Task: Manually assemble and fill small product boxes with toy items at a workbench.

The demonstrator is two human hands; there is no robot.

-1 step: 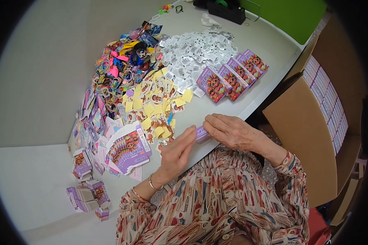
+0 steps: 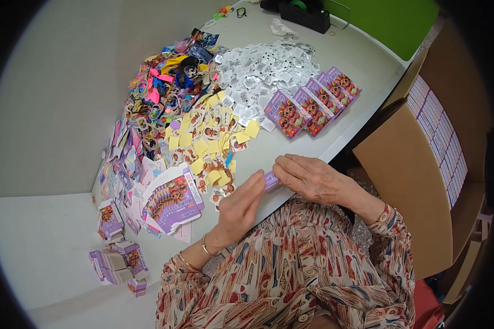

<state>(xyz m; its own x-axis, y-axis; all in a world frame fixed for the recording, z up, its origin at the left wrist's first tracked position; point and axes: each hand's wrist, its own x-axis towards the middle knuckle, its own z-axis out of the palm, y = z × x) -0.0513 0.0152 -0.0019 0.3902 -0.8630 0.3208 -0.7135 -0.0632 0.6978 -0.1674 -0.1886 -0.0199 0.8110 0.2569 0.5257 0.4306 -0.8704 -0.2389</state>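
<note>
Head view, inventory. Item: small purple box point(image 2: 270, 179), at table point(image 2: 49, 109) near edge, between your hands. Right hand point(image 2: 313, 178) curled over its right end, fingers closed on it; left hand point(image 2: 241, 205) w/ fingers extended, tips touching its left end, not wrapped round. Box mostly hidden, so flap state can't be told. Handling, est.: thin card, very light, crushes easily, glossy so a bit slippery; grip by long edges near corners, not mid-panel. Nearby: flat box blanks point(image 2: 173, 200) left of hands, yellow cards point(image 2: 208, 142), white packets point(image 2: 263, 71), finished boxes point(image 2: 313, 101) in a row, carton point(image 2: 417, 181) at right.
</note>
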